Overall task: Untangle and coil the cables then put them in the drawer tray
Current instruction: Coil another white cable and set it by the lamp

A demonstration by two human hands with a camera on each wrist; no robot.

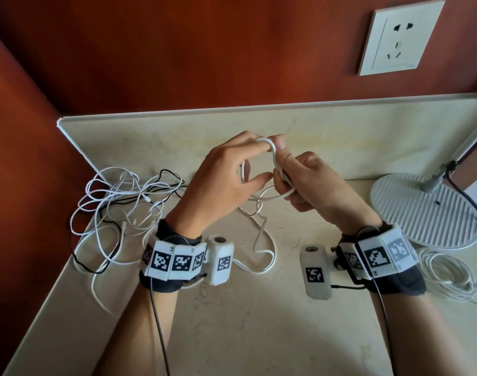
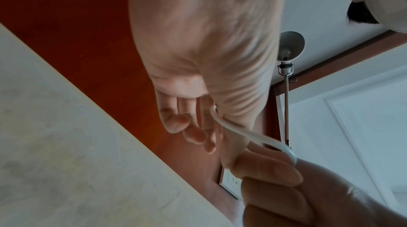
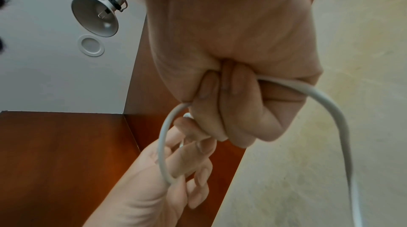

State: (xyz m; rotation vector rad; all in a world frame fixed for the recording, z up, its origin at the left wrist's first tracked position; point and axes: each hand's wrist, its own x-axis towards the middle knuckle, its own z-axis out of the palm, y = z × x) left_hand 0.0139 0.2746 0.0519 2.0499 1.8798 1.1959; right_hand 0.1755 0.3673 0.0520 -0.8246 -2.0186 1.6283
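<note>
Both hands are raised above the beige counter and share one white cable. My right hand grips its small loops in a fist, seen close in the right wrist view as the right hand with the cable arching out of it. My left hand has curled fingers hooked through a loop; the left wrist view shows the cable running from those fingers to the right fist. The cable's loose tail trails down onto the counter. No drawer tray is in view.
A tangle of white and black cables lies at the counter's left corner. A coiled white cable sits at the right, beside a round ribbed lamp base. A wall socket is on the red-brown wall behind.
</note>
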